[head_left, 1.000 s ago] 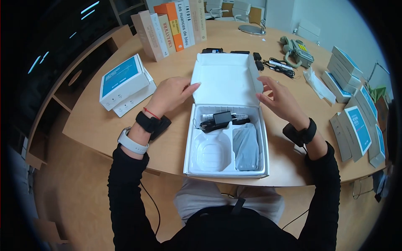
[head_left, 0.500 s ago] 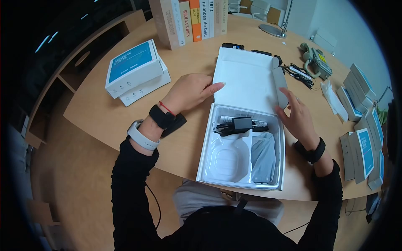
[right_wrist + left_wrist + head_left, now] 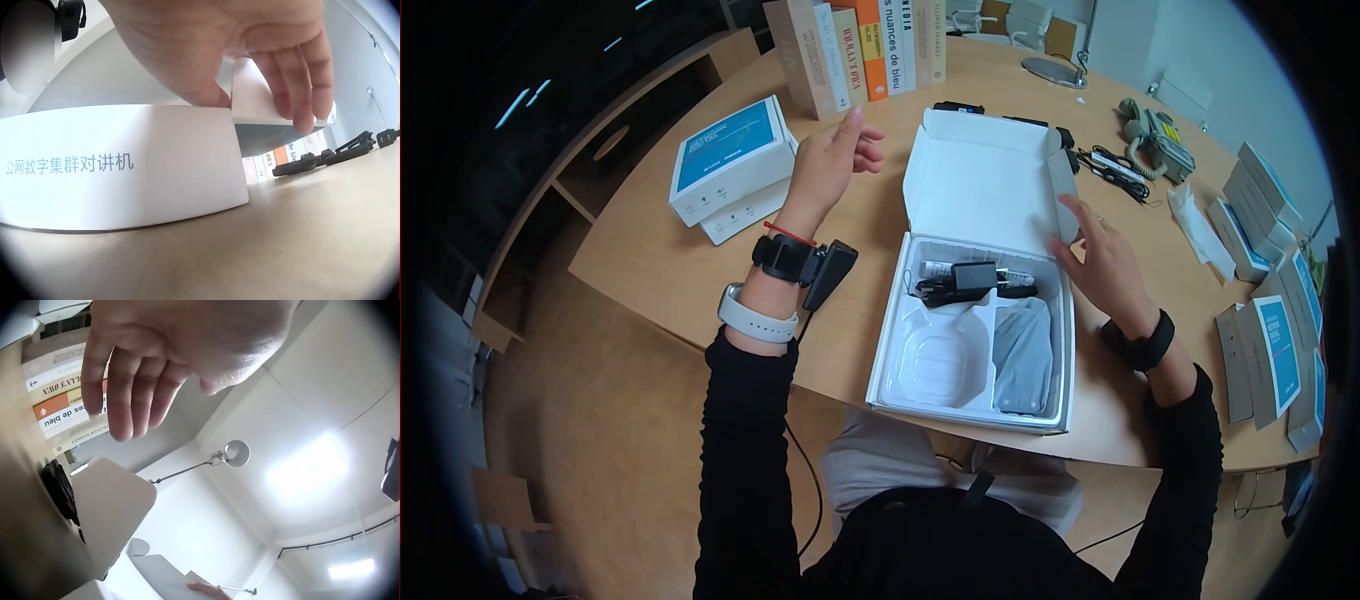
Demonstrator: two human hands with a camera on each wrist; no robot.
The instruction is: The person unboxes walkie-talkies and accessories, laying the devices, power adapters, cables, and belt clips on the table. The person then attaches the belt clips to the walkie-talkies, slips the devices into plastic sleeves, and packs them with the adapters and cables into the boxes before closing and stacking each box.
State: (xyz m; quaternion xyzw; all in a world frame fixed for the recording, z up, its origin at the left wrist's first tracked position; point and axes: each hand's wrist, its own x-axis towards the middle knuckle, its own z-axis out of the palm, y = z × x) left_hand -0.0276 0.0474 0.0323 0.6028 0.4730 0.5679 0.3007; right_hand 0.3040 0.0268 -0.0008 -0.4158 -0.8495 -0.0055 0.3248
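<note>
An open white box (image 3: 878,350) lies on the table, its lid (image 3: 980,180) tilted back. Its tray holds a black adapter (image 3: 974,276) with a cable at the top and a grey-blue wrapped item (image 3: 1022,355) at the lower right; the lower-left compartment is empty. The left hand (image 3: 828,165) is raised left of the lid, holding nothing, fingers loosely bent; the left wrist view shows that hand (image 3: 169,356) above the lid's side flap (image 3: 109,506). The right hand (image 3: 1108,265) is at the lid's right flap, thumb and fingers around its edge; the right wrist view shows its fingers (image 3: 292,87) against the flap.
Two stacked boxes (image 3: 730,165) stand at the left, upright books (image 3: 870,50) behind them. Black devices and cables (image 3: 1115,175) lie behind the lid, near a telephone (image 3: 1158,145). A white wrapper (image 3: 1200,235) and several boxes (image 3: 1265,350) are at the right. A lamp base (image 3: 1054,72) stands farther back.
The left hand has come away from the lid's left edge and risen to the left, and the left flap now shows. The right hand stays by the right flap. The head view has shifted.
</note>
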